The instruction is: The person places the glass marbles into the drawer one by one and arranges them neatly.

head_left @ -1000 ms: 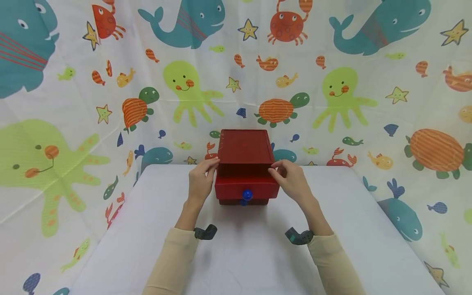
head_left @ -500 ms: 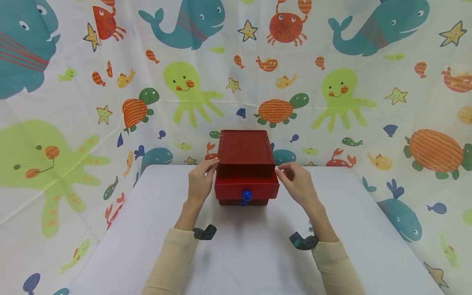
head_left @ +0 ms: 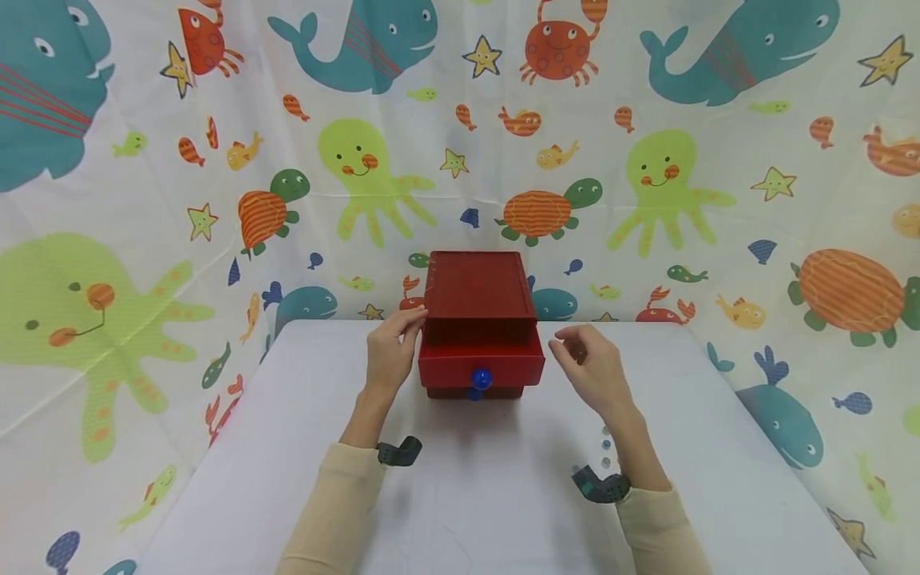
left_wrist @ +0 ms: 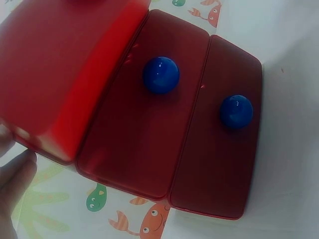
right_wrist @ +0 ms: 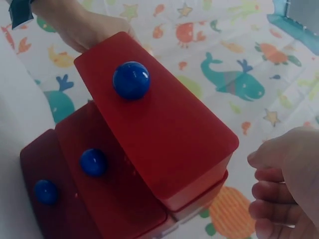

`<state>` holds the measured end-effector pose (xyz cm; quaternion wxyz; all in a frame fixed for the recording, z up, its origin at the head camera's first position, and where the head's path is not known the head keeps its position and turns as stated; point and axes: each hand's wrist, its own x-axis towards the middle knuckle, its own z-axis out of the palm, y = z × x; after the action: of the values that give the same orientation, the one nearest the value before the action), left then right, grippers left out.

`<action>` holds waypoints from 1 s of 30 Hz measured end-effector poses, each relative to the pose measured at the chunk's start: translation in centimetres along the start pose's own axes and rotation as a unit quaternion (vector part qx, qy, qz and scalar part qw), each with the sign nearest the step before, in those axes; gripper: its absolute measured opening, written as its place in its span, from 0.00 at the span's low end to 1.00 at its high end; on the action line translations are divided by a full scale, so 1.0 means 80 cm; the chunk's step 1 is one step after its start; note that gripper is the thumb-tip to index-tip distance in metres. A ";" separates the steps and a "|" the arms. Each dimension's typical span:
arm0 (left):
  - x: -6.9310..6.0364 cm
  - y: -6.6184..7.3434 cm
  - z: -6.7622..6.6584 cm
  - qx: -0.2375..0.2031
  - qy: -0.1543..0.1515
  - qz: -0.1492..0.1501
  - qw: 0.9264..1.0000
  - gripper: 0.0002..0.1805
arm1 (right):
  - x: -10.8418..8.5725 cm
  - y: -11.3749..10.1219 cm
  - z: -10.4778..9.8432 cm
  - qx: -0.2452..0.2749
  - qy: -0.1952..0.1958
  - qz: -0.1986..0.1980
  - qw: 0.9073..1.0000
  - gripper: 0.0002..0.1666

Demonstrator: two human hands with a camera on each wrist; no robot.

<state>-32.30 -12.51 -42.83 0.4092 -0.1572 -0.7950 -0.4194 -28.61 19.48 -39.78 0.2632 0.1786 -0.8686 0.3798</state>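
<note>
a sea-animal cloth (head_left: 446, 231) is filling the upper part of the head view, and a white table (head_left: 273, 447) is spreading below it. in the centre, against that cloth, a red drawer unit (head_left: 476, 283) is standing upright, its top drawer (head_left: 449, 369) sticking out towards the viewer and overhanging the closed middle drawer (left_wrist: 134, 134) and bottom drawer (left_wrist: 217, 154). that overhang is probably shifting some weight forward, so a hard pull or a push down on the front could be tipping the unit or bringing the drawer out altogether; a sideways nudge from one hand alone could be twisting the unit or jamming the drawer. the left hand (head_left: 390, 351), left of centre, is keeping its fingers fairly straight, the tips touching the unit's left side near its upper front corner; how firmly they are pressing, i cannot tell. the right hand (head_left: 591, 366), right of centre, is hovering just beside the drawer without touching it, fingers loosely curled, thumb close to the forefinger, nothing visible between them. a blue top knob (head_left: 482, 379) is sitting on the drawer's front, untouched. smallest of all, some clear discs (head_left: 606, 444) are lying beside the right wrist, lower right, where a sweeping forearm could be scattering them.
</note>
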 end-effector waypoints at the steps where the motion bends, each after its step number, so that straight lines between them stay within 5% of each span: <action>1: 0.000 0.000 0.000 0.000 -0.001 -0.001 1.000 0.13 | -0.002 0.001 -0.001 -0.004 0.002 0.002 1.000 0.12; 30: 0.000 0.003 -0.002 -0.007 0.001 -0.001 1.000 0.13 | -0.043 0.031 -0.010 -0.048 -0.018 0.064 0.997 0.16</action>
<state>-32.07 -12.48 -42.62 0.4082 -0.1587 -0.7918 -0.4257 -26.85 22.11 -42.77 0.2304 0.1166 -0.9002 0.3506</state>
